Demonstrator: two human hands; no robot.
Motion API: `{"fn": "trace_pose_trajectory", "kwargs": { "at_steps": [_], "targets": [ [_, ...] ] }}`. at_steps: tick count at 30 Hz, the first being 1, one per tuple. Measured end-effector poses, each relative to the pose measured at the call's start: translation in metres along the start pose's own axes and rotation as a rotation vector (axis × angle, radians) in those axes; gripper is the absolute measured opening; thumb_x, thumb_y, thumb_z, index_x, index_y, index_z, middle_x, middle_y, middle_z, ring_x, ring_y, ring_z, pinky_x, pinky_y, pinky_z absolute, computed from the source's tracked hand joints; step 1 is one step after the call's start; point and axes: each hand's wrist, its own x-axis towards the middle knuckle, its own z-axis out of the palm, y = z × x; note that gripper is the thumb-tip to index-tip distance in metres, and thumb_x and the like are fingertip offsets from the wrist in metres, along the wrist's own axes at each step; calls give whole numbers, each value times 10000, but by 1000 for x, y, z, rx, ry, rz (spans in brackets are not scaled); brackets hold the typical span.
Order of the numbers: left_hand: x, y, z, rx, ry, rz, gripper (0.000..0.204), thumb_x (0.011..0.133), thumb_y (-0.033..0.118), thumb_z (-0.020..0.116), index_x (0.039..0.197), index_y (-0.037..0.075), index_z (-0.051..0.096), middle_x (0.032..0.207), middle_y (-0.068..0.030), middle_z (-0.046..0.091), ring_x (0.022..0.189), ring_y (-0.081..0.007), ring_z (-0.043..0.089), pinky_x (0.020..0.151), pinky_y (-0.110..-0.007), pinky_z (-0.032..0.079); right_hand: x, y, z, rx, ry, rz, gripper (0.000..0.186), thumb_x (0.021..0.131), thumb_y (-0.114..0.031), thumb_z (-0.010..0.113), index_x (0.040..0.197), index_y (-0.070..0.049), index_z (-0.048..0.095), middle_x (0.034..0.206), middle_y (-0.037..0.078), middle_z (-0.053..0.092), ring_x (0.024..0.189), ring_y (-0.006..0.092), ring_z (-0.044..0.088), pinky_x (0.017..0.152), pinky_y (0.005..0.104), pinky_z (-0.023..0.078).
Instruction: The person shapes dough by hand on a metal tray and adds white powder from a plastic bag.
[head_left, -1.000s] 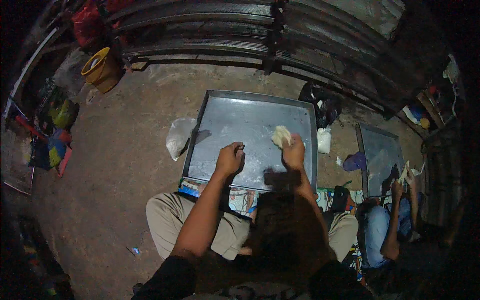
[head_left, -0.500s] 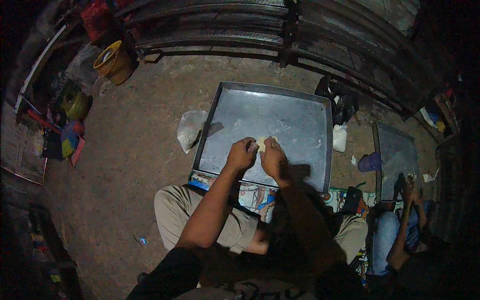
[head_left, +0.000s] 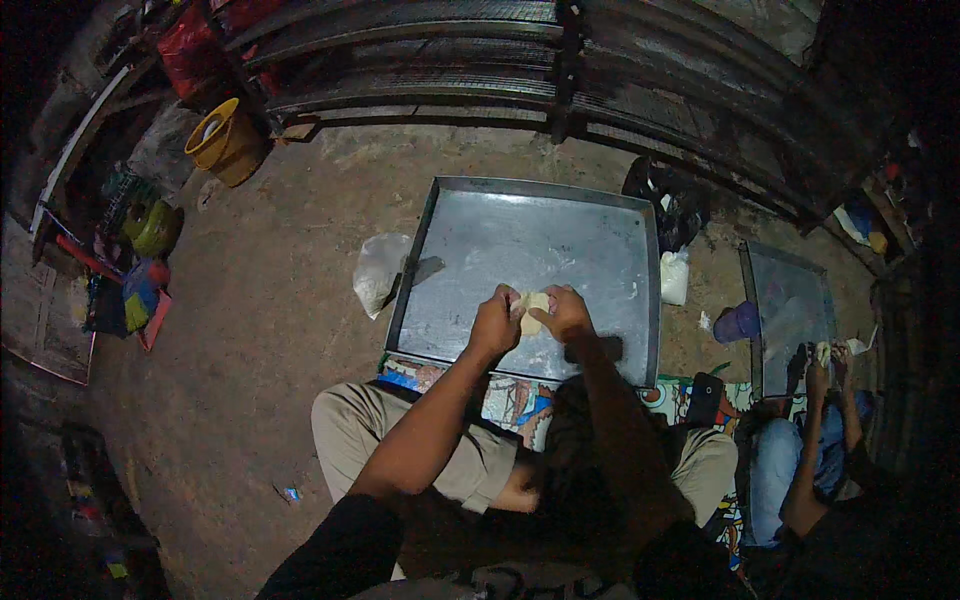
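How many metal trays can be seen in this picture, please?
2. One large tray is near the centre, under the pale dough; the other tray is at the right. More may be hidden in the dark edges.

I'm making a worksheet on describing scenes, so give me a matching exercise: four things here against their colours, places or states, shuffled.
Things:
1. Piece of dough
2. Bucket
3. Cup
4. Large tray

Descriptions:
A. Purple, beside the smaller tray
B. Grey, underneath both hands
C. Yellow, near the slatted rack
D. Held between left hand and right hand

Pairs: 1-D, 2-C, 3-A, 4-B
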Motion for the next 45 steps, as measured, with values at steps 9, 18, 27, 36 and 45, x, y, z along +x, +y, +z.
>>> {"fn": "trace_pose_trajectory", "kwargs": {
  "at_steps": [9,18,27,36,45],
  "targets": [
    [12,-1,-1,-282,78,63,141,897,103,634,1011,24,606,863,-95,688,793,-141,629,715,-296,494,3,-15,-23,779,-402,216,336,884,-331,714,1005,-26,640,839,48,656,678,107,607,574,232,470],
    [12,26,-5,-947,-141,-271,299,968,266,610,1127,13,609,964,-48,674,821,-110,636,690,-256,509,8,-27,-23,664,28,-47,294,927,-298,651,922,-4,648,795,60,673,703,107,618,635,291,486],
    [17,17,-10,-686,-15,-70,255,975,287,604,905,42,611,767,-7,632,676,-60,565,609,-236,452,8,-32,-29,871,-113,-1,247,964,-231,610,1018,10,629,873,64,674,797,94,621,684,259,486],
    [14,30,-18,-641,-56,-89,353,993,346,559,1005,11,672,807,-18,662,718,-72,602,637,-241,474,3,-60,-50,933,-67,54,311,932,-155,648,1164,43,591,1001,135,690,904,189,677,777,292,542],
    [5,48,-38,-472,-252,176,637,829,137,764,1378,13,466,1162,-97,640,1005,-134,613,881,-290,493,10,-41,-42,705,222,95,303,952,-283,598,1000,2,692,845,130,726,765,177,697,681,314,526]
  ]
}}
